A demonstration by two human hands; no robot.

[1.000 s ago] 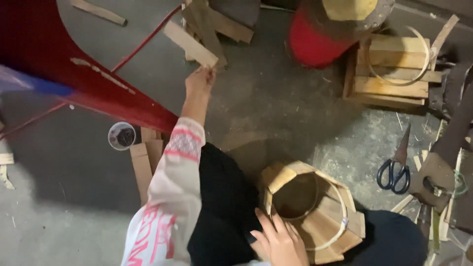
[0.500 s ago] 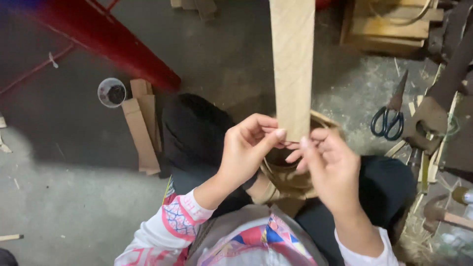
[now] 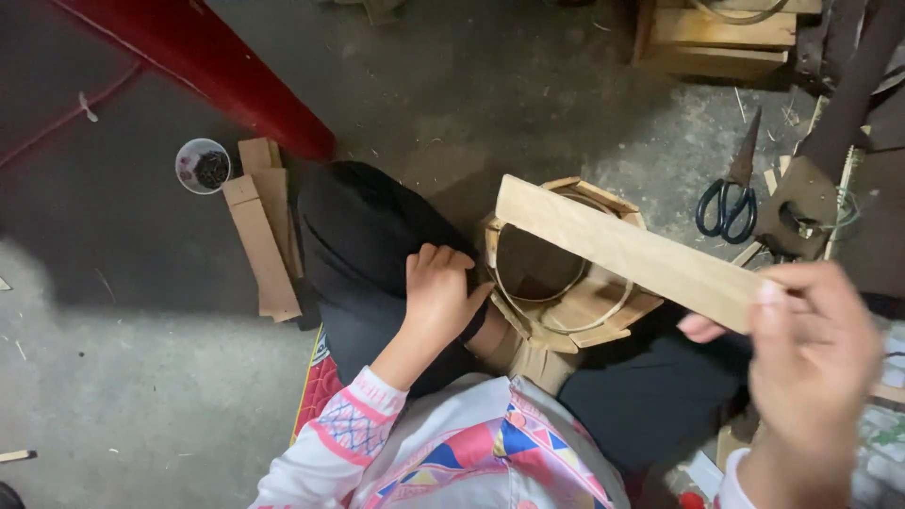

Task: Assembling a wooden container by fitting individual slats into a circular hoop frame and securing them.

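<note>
On the concrete floor (image 3: 113, 377), black-handled scissors (image 3: 728, 193) lay at two o'clock, a small round cup (image 3: 203, 166) of dark bits sat at ten o'clock just beside stacked wooden slats (image 3: 264, 226), and a wooden crate (image 3: 721, 38) stood at one o'clock.

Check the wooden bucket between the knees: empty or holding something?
Empty as far as visible: the wooden bucket shows a bare interior. The slat in the right hand crosses above its rim; the left hand steadies its side.
</note>
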